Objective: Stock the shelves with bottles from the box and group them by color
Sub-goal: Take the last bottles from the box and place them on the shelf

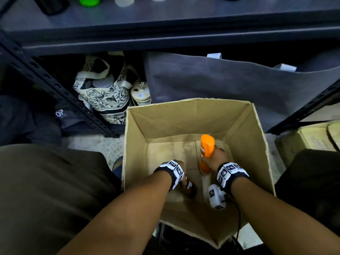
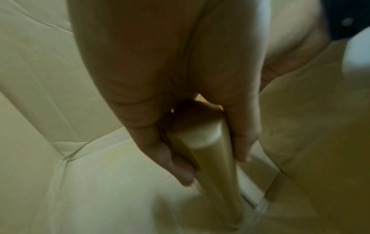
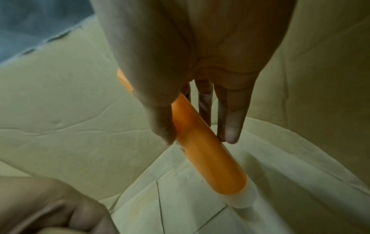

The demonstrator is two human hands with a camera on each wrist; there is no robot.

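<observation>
— Right grip (image 1: pixel 213 159): fingers and thumb curled round an orange bottle (image 1: pixel 207 148), held mid-body, white cap end pointing down toward the carton floor. Orange body and white cap plain in the right wrist view (image 3: pixel 208 156).

— And the left grip (image 1: pixel 179 167)?

— Closed round a brown bottle (image 1: pixel 189 188), low in the near part of the cardboard box (image 1: pixel 184 116). From the left wrist, fingers (image 2: pixel 242 142) and thumb clamped along both sides of a blurred, pale-looking bottle body (image 2: pixel 208 158); colour hard to judge there.

— Where exactly, both bottles?

— Inside the open box, on the floor in front of a dark metal shelf (image 1: pixel 165 21). Orange one toward the box's right side, brown one left of it, apart.

— Anything on the shelf?

— At the top edge, only bases showing: a green bottle (image 1: pixel 89 0), a dark one (image 1: pixel 51 5), pale ones (image 1: pixel 124 0). Under the shelf, a floral bag (image 1: pixel 104 92) and grey cloth (image 1: pixel 230 83).
</observation>
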